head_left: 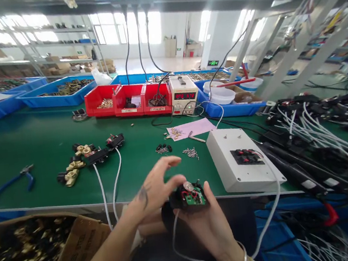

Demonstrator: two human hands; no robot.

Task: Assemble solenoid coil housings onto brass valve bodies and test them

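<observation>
My right hand point(205, 224) cradles a small black housing point(175, 199) from below, its thumb along the right side. Inside the housing a green circuit board point(194, 198) with red wires faces up, and a white cable runs down from it. A round, shiny disc point(188, 186) sits at the housing's top edge. My left hand point(160, 181) reaches over from the left, its thumb at the disc and its index finger raised apart. Beyond the hands lie a pile of small screws point(191, 154) and another of screws with black parts point(163, 149).
A white box with switches point(245, 159) stands at the right, beside black cabled tools point(293, 162). Brass fittings point(71, 177), two black cabled modules point(98, 156) and blue pliers point(10, 182) lie left. Red bins point(129, 106) and a power supply point(184, 95) stand behind.
</observation>
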